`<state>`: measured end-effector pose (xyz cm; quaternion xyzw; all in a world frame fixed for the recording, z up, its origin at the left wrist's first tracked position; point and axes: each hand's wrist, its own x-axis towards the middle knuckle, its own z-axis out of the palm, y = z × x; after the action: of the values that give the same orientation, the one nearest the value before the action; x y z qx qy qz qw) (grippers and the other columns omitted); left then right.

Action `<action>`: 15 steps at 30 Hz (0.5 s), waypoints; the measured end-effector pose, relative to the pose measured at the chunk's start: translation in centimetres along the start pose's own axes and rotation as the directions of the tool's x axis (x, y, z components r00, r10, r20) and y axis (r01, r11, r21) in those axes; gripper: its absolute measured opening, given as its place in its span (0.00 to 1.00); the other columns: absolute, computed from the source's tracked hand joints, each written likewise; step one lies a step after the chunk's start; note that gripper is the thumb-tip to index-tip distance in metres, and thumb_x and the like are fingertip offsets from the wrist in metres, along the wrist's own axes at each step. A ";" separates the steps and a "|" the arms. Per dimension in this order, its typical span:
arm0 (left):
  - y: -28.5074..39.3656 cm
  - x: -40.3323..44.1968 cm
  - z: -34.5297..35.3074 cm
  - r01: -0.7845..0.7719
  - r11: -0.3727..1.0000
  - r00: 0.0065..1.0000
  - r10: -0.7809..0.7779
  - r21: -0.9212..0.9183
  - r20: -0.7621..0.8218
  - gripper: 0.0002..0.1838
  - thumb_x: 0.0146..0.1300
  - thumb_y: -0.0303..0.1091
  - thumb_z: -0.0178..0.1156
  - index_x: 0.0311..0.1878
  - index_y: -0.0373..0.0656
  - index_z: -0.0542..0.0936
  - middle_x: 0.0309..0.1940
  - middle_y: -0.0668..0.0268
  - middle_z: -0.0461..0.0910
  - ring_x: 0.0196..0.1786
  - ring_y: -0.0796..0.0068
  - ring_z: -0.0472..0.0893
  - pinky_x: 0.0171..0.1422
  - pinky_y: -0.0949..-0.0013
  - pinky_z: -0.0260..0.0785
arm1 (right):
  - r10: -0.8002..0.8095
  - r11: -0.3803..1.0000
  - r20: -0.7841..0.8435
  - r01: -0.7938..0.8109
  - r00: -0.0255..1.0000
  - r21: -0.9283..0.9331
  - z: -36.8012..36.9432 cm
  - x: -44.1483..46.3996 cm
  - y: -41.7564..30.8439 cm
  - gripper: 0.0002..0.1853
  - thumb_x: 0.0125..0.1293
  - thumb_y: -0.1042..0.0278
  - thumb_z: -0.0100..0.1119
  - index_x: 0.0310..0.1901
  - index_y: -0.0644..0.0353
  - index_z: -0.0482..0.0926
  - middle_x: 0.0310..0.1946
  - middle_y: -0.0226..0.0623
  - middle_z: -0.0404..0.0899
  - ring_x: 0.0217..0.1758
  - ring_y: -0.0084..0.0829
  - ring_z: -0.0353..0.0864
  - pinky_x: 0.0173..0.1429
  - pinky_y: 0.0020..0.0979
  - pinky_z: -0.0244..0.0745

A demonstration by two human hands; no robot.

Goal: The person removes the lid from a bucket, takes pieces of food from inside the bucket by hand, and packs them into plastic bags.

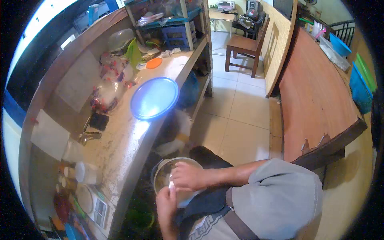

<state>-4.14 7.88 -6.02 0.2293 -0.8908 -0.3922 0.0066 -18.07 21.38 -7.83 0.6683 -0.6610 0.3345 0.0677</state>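
Kitchen, likely. Counter (pixel 114 156) has 1 digital scale (pixel 93 207) at near end, cutlery (pixel 91 137) by left edge, blue lid (pixel 155 99) at right edge.

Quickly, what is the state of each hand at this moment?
Left hand: closed, apparently pinching a small white object, too small to identify.
Right hand: curled against the same object; whether it grips cannot be told.

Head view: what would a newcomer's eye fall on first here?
Most likely the big round blue disc, catching a bright glare at the inner edge of the long counter. Next, the small orange disc farther along that counter. Then, low in the middle, the right hand and left hand, meeting at a small white item over a pale round tub.
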 end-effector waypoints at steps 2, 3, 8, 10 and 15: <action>0.3 -0.1 0.2 0.020 0.990 0.999 -0.025 -0.139 -0.037 0.13 0.63 0.36 0.59 0.31 0.34 0.78 0.24 0.58 0.79 0.28 0.70 0.77 0.35 0.66 0.67 | 0.073 0.997 0.121 -0.075 0.990 0.008 -0.1 -0.1 0.3 0.13 0.60 0.52 0.56 0.38 0.52 0.78 0.40 0.33 0.78 0.50 0.37 0.75 0.60 0.47 0.62; 0.6 -0.2 0.3 0.033 0.961 0.996 -0.054 -0.275 -0.071 0.12 0.62 0.36 0.59 0.31 0.35 0.78 0.25 0.58 0.79 0.28 0.69 0.76 0.36 0.66 0.67 | 0.143 0.989 0.239 -0.149 0.960 0.006 -0.2 -0.1 0.3 0.13 0.61 0.52 0.55 0.37 0.52 0.78 0.39 0.33 0.78 0.51 0.37 0.75 0.60 0.48 0.62; -2.5 0.3 1.1 -0.053 0.960 0.997 0.035 -0.275 -0.071 0.12 0.58 0.35 0.64 0.29 0.34 0.78 0.25 0.58 0.80 0.28 0.72 0.77 0.35 0.67 0.68 | -0.029 0.980 0.023 0.024 0.999 0.196 0.5 0.5 0.6 0.11 0.61 0.55 0.57 0.35 0.53 0.77 0.39 0.34 0.79 0.48 0.40 0.76 0.58 0.48 0.64; -1.5 -0.2 0.2 -0.108 0.988 0.991 0.116 -0.109 0.069 0.09 0.60 0.31 0.63 0.31 0.34 0.78 0.24 0.64 0.77 0.31 0.82 0.74 0.36 0.74 0.68 | -0.231 0.957 -0.196 0.259 0.953 0.131 0.4 0.9 0.4 0.08 0.58 0.59 0.60 0.33 0.53 0.76 0.37 0.35 0.79 0.45 0.43 0.77 0.50 0.48 0.66; -1.1 0.2 0.1 -0.261 0.965 0.962 0.260 0.000 -0.084 0.08 0.59 0.30 0.63 0.32 0.33 0.78 0.26 0.62 0.79 0.31 0.81 0.75 0.37 0.72 0.69 | -0.059 0.975 0.048 0.048 0.997 0.215 0.2 0.6 0.2 0.11 0.59 0.56 0.59 0.30 0.54 0.73 0.31 0.36 0.78 0.40 0.42 0.78 0.44 0.45 0.66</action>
<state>-3.88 7.20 -6.92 0.1261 -0.9100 -0.3831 0.0964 -18.23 20.75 -7.79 0.6981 -0.6046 0.3834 -0.0133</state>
